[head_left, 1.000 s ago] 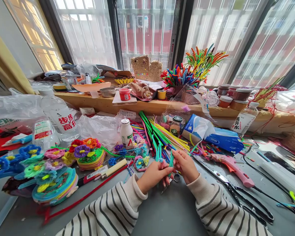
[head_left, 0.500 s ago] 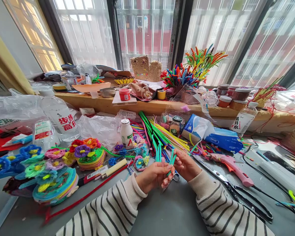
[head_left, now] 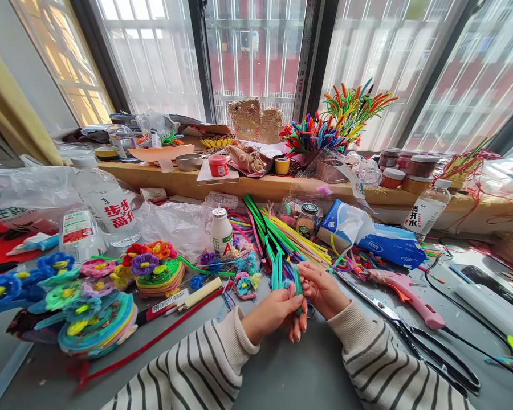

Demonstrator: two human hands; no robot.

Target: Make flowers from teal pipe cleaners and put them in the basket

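Both my hands meet over the grey table near its middle. My left hand (head_left: 272,314) pinches a short teal pipe cleaner (head_left: 297,282) between thumb and fingers. My right hand (head_left: 322,290) closes its fingertips on the same teal piece from the other side. More teal pieces (head_left: 276,272) stand up just left of my fingers. A small pair of scissors (head_left: 310,310) lies under my hands, mostly hidden. A bundle of green, yellow and pink pipe cleaners (head_left: 277,230) lies just beyond.
Finished pipe-cleaner flowers (head_left: 85,307) lie at the left, with water bottles (head_left: 106,205) and a small white bottle (head_left: 221,232) behind. A pink glue gun (head_left: 404,290), large black scissors (head_left: 436,350) and a blue tissue pack (head_left: 389,245) are at the right. A cluttered wooden sill (head_left: 265,185) runs behind.
My hands have dropped slightly toward the table and drawn closer together, and the teal piece now sits lower between my fingers.
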